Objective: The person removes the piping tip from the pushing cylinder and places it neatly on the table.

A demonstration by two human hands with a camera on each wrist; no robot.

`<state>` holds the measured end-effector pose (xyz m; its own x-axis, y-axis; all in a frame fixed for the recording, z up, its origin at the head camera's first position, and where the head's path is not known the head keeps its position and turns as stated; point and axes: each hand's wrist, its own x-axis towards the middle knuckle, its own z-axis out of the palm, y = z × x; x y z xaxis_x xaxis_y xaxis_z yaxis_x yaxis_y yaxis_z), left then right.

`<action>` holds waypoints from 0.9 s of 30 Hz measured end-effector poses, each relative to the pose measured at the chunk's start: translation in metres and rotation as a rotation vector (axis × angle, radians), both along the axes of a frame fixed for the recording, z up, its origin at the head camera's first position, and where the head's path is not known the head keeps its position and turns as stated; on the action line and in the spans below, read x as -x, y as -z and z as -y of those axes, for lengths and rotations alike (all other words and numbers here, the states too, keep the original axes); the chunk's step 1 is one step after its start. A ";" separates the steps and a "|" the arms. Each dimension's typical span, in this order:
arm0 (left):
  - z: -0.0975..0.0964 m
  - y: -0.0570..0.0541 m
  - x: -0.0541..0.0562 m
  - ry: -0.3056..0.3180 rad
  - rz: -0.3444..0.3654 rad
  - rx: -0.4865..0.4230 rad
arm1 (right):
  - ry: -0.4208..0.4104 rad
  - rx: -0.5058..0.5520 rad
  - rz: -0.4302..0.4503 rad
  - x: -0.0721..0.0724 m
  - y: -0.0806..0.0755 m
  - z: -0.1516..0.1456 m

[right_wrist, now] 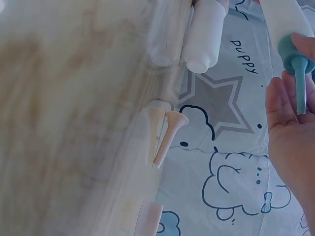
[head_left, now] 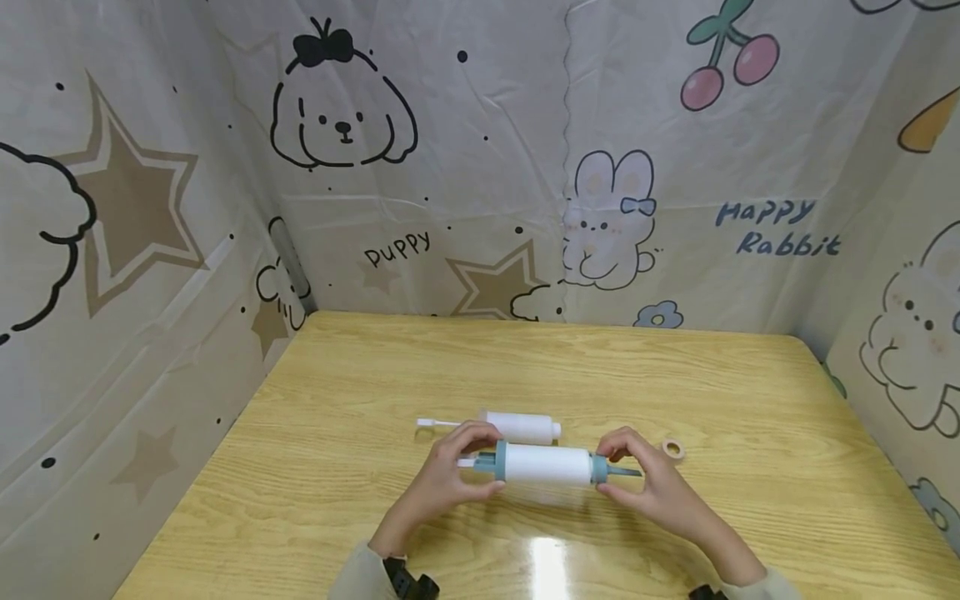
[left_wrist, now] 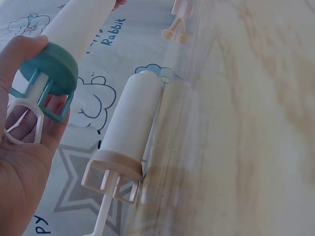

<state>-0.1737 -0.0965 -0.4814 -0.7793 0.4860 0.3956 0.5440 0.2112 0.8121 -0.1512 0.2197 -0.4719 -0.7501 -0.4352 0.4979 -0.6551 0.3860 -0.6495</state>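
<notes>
Between both hands is a large syringe (head_left: 547, 465) with a white barrel, held sideways above the table. My left hand (head_left: 448, 477) grips its teal looped collar (left_wrist: 55, 69), thumb on one side and fingers on the other. From that collar sticks a white plunger with a ring handle (left_wrist: 39, 123). My right hand (head_left: 651, 487) pinches the teal end cap (head_left: 599, 468), whose thin teal nozzle (right_wrist: 300, 91) points to the right. Just behind lies a second white syringe (head_left: 521, 427) with a peach collar (left_wrist: 118, 164), its plunger pulled out to the left.
A peach ring-shaped piece (head_left: 672, 450) is on the wooden table (head_left: 360, 358) beyond my right hand. In the right wrist view, a slim peach nozzle (right_wrist: 171, 137) stands on the tabletop. Patterned cloth (head_left: 480, 167) hangs behind the table and at its sides.
</notes>
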 end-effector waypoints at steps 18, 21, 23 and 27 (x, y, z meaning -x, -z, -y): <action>0.000 0.000 0.000 0.004 -0.011 -0.009 | -0.134 0.054 0.492 0.003 -0.004 -0.009; 0.001 0.000 0.000 -0.006 -0.018 0.004 | -0.072 0.045 0.491 0.001 -0.005 -0.006; 0.002 0.000 0.000 -0.011 -0.018 0.011 | -0.032 0.037 0.446 0.000 -0.004 -0.004; 0.003 0.000 -0.001 -0.012 -0.017 0.015 | 0.014 0.016 0.286 0.000 -0.002 0.000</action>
